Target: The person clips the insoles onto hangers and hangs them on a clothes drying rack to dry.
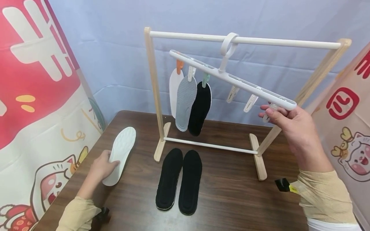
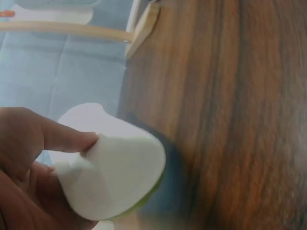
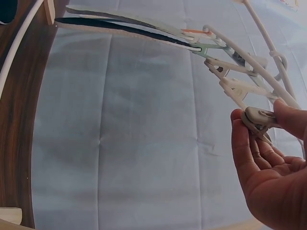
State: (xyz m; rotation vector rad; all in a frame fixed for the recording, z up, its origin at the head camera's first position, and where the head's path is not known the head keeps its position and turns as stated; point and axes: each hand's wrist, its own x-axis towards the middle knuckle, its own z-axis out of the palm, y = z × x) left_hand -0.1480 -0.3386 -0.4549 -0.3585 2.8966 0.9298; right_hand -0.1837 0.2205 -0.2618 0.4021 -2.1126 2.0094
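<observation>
My left hand (image 1: 104, 166) grips a white insole (image 1: 123, 144) at the left of the table, thumb on its upper face; the left wrist view shows the insole (image 2: 120, 167) close up. At the right, my right hand (image 1: 300, 128) pinches the end clip (image 3: 261, 117) of a white hanger (image 1: 245, 84) between thumb and fingers. The hanger tilts down toward that hand. From its other half hang a white insole (image 1: 174, 93), a grey insole (image 1: 186, 102) and a black insole (image 1: 200, 109), each in a clip. Two clips (image 1: 251, 103) between them and my hand hold nothing.
A wooden rack (image 1: 154, 86) with a white top rod (image 1: 274, 41) carries the hanger by its hook (image 1: 228, 46). Two black insoles (image 1: 170, 179) lie side by side on the brown table (image 1: 231, 192). Printed cloths (image 1: 37, 80) stand at both sides.
</observation>
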